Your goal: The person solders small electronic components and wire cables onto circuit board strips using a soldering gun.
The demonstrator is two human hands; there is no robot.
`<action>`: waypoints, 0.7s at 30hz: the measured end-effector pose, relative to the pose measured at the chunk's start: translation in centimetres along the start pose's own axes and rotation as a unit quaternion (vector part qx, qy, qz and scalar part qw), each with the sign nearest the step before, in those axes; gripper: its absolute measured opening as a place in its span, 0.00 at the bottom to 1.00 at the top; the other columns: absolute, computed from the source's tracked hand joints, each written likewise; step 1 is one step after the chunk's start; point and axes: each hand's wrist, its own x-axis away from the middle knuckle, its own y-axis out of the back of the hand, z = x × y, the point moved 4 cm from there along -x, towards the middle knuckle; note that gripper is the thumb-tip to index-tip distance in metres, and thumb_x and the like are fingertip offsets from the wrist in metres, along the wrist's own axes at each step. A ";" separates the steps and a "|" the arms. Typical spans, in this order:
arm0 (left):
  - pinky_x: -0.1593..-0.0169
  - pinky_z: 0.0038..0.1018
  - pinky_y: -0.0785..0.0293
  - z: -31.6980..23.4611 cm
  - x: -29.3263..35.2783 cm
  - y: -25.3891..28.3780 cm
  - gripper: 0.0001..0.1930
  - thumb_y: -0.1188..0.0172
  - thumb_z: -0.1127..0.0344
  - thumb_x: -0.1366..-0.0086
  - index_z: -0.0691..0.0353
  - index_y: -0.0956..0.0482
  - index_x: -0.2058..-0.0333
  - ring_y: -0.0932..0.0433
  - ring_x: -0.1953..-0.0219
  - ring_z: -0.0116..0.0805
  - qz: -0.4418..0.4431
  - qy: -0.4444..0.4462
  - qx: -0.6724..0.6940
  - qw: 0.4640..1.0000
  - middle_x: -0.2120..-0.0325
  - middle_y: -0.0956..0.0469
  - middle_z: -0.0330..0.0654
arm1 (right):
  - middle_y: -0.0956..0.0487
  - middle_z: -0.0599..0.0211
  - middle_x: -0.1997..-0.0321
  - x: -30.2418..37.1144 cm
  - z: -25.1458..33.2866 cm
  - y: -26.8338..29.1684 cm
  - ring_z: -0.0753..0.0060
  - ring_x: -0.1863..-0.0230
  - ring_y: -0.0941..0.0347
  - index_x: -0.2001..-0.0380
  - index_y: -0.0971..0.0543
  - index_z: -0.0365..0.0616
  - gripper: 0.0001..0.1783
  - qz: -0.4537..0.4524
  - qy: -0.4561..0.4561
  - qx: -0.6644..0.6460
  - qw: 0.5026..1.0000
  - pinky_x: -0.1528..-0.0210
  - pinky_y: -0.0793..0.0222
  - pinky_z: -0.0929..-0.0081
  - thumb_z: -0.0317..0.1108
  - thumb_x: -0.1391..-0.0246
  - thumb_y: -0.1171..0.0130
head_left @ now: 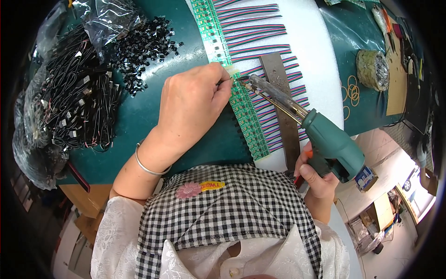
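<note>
My left hand is closed in a pinch at the left edge of a green circuit-board strip; whatever lies between its fingertips is hidden. In my right hand is a green soldering gun, gripped by its handle. Its tip reaches the upper end of that strip, close to my left fingertips. A second board strip continues farther away. Multicoloured ribbon wires extend rightward from both strips over white foam. A dark flat bar lies across the nearer wires.
Bundled black cables and a heap of small black connectors lie at the left, beside a clear plastic bag. To the right are a tape roll and several rubber bands on the green tabletop.
</note>
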 end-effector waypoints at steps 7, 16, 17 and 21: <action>0.80 0.31 0.31 0.1 0.3 -0.2 0.06 0.39 0.73 0.50 0.62 0.28 0.79 0.25 0.83 0.41 -0.019 0.004 0.000 1.000 0.84 0.26 0.43 | 0.31 0.58 0.71 -0.4 0.0 -0.1 0.69 0.79 0.32 0.59 0.33 0.32 0.22 0.043 0.013 0.043 0.998 0.79 0.32 0.77 0.21 0.59 0.38; 0.81 0.32 0.32 0.1 0.5 -0.4 0.06 0.39 0.73 0.50 0.62 0.29 0.80 0.26 0.84 0.40 -0.027 0.001 0.002 1.000 0.85 0.26 0.42 | 0.32 0.61 0.75 -0.5 0.9 -0.4 0.73 0.84 0.36 0.57 0.34 0.27 0.30 -0.051 -0.018 -0.074 0.996 0.84 0.35 0.79 0.31 0.60 0.32; 0.81 0.32 0.32 0.1 0.5 -0.4 0.06 0.39 0.73 0.50 0.62 0.29 0.80 0.26 0.84 0.40 -0.027 0.001 0.003 1.000 0.85 0.26 0.42 | 0.32 0.61 0.75 -0.5 1.0 -0.2 0.73 0.84 0.36 0.57 0.34 0.27 0.30 -0.051 -0.018 -0.073 0.996 0.84 0.35 0.79 0.31 0.60 0.32; 0.80 0.32 0.32 0.0 0.3 -0.4 0.06 0.39 0.73 0.50 0.62 0.29 0.80 0.26 0.83 0.41 -0.031 -0.001 -0.005 0.999 0.85 0.26 0.42 | 0.27 0.51 0.61 -0.7 1.2 0.2 0.71 0.78 0.30 0.50 0.34 0.27 0.30 -0.013 0.016 -0.091 0.996 0.78 0.30 0.77 0.22 0.59 0.36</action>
